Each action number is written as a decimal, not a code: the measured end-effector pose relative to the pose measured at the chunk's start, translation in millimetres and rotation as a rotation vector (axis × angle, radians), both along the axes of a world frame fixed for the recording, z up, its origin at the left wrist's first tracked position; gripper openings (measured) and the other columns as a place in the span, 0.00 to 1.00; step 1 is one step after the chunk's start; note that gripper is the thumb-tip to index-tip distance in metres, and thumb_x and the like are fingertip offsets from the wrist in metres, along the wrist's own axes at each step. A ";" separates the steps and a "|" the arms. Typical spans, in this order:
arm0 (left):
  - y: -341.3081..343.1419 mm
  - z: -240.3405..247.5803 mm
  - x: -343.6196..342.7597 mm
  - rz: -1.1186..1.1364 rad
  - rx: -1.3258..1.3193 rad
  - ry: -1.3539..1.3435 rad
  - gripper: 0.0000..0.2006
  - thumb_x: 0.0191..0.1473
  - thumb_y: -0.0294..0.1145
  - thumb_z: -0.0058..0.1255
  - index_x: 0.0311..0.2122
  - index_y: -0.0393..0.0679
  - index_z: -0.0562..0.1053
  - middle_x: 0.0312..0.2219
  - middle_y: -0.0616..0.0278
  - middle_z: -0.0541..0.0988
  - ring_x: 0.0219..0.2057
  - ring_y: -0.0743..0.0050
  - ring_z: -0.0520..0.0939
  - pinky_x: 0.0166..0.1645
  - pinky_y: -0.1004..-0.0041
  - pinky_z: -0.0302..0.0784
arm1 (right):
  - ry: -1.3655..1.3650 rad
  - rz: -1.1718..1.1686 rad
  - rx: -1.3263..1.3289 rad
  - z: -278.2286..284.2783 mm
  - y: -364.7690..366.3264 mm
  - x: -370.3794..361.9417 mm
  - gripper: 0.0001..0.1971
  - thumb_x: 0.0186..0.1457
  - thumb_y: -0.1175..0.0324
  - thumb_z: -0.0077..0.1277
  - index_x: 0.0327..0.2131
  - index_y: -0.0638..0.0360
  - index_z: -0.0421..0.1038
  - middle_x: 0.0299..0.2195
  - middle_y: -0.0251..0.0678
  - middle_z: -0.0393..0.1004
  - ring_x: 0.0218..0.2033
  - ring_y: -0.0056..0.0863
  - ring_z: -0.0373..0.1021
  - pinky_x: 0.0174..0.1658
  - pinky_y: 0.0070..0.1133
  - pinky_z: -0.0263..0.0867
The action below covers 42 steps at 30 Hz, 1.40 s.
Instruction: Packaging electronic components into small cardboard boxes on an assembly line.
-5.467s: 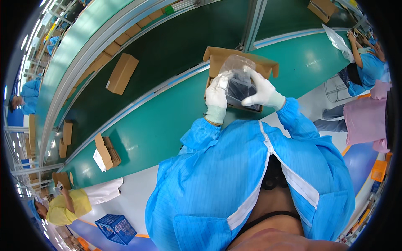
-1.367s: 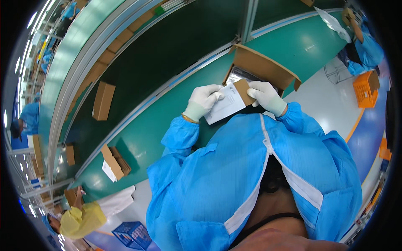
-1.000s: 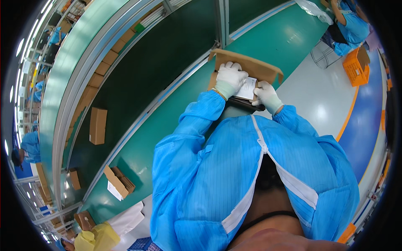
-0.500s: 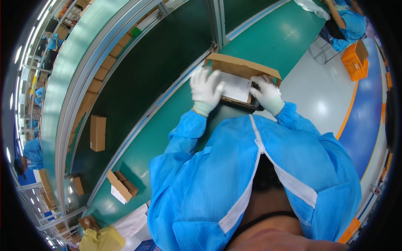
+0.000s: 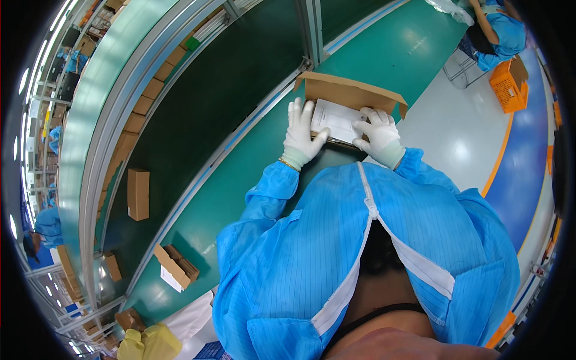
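An opened cardboard box [image 5: 354, 92] sits on the green bench in front of me, its brown lid flap raised at the far side. Inside lies a white printed booklet [image 5: 336, 122], flat across the contents. At the box's left end is my gloved left hand [image 5: 302, 135], fingers stretched and spread, thumb against the booklet's near left edge. My gloved right hand [image 5: 379, 133] rests over the right end, its fingertips on the booklet and its fingers apart. Neither hand grips anything. What lies under the booklet is hidden.
The green bench [image 5: 207, 240] borders a dark conveyor belt [image 5: 198, 132] carrying a closed carton [image 5: 138, 194]. Another open carton [image 5: 175, 267] stands on the bench at lower left. Beyond, at upper right, a person in blue [image 5: 503, 35] sits near an orange crate [image 5: 509, 84].
The booklet has shifted and now lies over the dark item that showed at the right end. My left hand has come down to the box's left side; my right hand has flattened over the booklet.
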<state>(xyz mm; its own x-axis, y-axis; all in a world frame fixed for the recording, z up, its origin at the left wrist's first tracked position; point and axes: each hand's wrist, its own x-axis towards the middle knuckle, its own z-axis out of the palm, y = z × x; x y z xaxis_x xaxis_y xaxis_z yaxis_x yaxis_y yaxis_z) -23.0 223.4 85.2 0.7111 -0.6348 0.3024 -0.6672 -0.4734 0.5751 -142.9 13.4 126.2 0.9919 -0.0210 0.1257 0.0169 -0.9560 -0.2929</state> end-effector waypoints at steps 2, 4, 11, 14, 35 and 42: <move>4.3 -7.7 5.7 0.051 -0.123 0.096 0.39 0.46 0.45 0.56 0.61 0.41 0.55 0.60 0.37 0.55 0.61 0.37 0.56 0.62 0.53 0.56 | -0.004 -0.008 0.055 -7.4 6.3 5.3 0.27 0.42 0.55 0.60 0.49 0.47 0.69 0.53 0.40 0.64 0.55 0.42 0.57 0.58 0.38 0.52; 4.5 -4.1 5.8 -0.047 -0.043 0.168 0.39 0.46 0.45 0.56 0.61 0.41 0.55 0.61 0.37 0.53 0.61 0.34 0.56 0.62 0.55 0.57 | -0.006 -0.015 0.109 -9.1 10.3 9.1 0.29 0.42 0.55 0.60 0.50 0.46 0.68 0.53 0.40 0.64 0.55 0.42 0.57 0.58 0.38 0.52; 12.2 14.3 17.7 -0.236 0.401 0.028 0.44 0.41 0.56 0.55 0.62 0.47 0.56 0.63 0.42 0.51 0.64 0.37 0.49 0.65 0.49 0.48 | 0.050 0.114 -0.080 2.8 11.7 19.1 0.29 0.44 0.53 0.57 0.51 0.46 0.67 0.53 0.40 0.64 0.53 0.41 0.59 0.58 0.40 0.51; 10.8 22.3 13.4 -0.187 0.427 0.058 0.44 0.40 0.54 0.57 0.62 0.47 0.56 0.63 0.42 0.50 0.65 0.37 0.47 0.65 0.49 0.48 | 0.015 0.104 -0.082 7.2 17.3 20.3 0.27 0.45 0.53 0.56 0.50 0.45 0.68 0.52 0.39 0.64 0.52 0.41 0.59 0.57 0.40 0.51; 39.1 -27.2 59.2 -0.209 0.256 0.356 0.63 0.29 0.45 0.69 0.65 0.37 0.40 0.64 0.44 0.48 0.66 0.47 0.45 0.68 0.62 0.46 | -0.029 -0.059 0.249 21.7 -16.7 -19.6 0.09 0.47 0.60 0.54 0.29 0.53 0.73 0.35 0.34 0.75 0.37 0.36 0.68 0.43 0.31 0.62; 15.5 -41.1 78.4 -0.366 0.091 0.487 0.66 0.22 0.36 0.71 0.66 0.40 0.38 0.62 0.45 0.53 0.64 0.48 0.54 0.66 0.67 0.53 | 0.021 -0.742 0.398 -2.0 -45.4 -38.5 0.28 0.42 0.58 0.62 0.48 0.56 0.70 0.46 0.41 0.73 0.40 0.37 0.72 0.47 0.31 0.67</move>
